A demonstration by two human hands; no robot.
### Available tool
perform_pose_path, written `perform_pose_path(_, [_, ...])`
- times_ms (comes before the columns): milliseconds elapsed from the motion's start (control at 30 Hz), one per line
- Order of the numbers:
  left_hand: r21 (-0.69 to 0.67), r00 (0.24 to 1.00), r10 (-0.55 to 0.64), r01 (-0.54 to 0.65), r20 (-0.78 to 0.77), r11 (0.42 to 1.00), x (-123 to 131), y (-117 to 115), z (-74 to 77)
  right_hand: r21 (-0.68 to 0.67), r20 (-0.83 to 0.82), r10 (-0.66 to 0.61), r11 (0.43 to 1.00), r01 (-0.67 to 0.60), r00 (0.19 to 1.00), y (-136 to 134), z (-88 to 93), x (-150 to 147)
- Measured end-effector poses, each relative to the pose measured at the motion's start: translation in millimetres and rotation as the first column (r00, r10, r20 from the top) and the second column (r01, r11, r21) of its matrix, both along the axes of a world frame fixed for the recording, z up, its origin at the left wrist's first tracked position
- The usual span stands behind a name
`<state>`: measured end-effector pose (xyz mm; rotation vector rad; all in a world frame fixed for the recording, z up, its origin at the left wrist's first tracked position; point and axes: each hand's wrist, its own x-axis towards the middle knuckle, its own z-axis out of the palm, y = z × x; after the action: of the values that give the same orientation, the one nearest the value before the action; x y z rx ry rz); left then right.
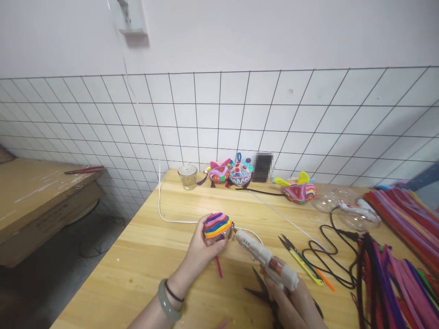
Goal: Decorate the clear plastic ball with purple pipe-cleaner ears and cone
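Observation:
My left hand [202, 242] is wrapped round a clear rounded shell [218, 226] whose upper part is covered in bands of purple, pink, blue, yellow and orange fuzzy strips. In my right hand [290, 294] is a white glue gun [255, 249], its tip pointing left at the right edge of the striped shell. Whether tip and shell touch is too small to tell. A magenta strip [219, 267] shows just below my left hand. Black scissors [259, 290] lie on the wooden table [137, 256], partly hidden by my right hand.
Along the wall stand a glass jar [187, 177], colourful fish-like crafts [240, 172] and a dark pixelated rectangle [263, 167]. Yellow-handled snips [302, 260], black cable [329, 256], clear shells [358, 217] and bundles of fuzzy strips [394, 283] lie right. A cardboard surface [44, 192] is left.

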<state>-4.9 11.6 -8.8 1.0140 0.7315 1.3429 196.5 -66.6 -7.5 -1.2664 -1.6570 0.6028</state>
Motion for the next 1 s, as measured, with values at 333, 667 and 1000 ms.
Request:
perform_pose_path(333, [0.012, 1.000, 0.007, -0.007, -0.005, 1.000, -0.1, 1.7, -2.6, -0.041, 0.017, 0.084, 0.996, -0.083, 0.996, -6.7, 8.0, 0.6])
perform_pose_path(667, [-0.007, 1.000, 0.015, -0.015, -0.016, 1.000, 0.2, 1.8, -3.1, -0.054, 0.051, 0.136, 0.990, -0.133, 0.989, -7.9, 12.9, -2.1])
perform_pose_path(1000, [0.013, 1.000, 0.010, -0.010, -0.012, 1.000, -0.1, 1.8, -3.7, -0.066, 0.098, 0.155, 0.987, -0.149, 0.983, -7.8, 11.2, 2.9])
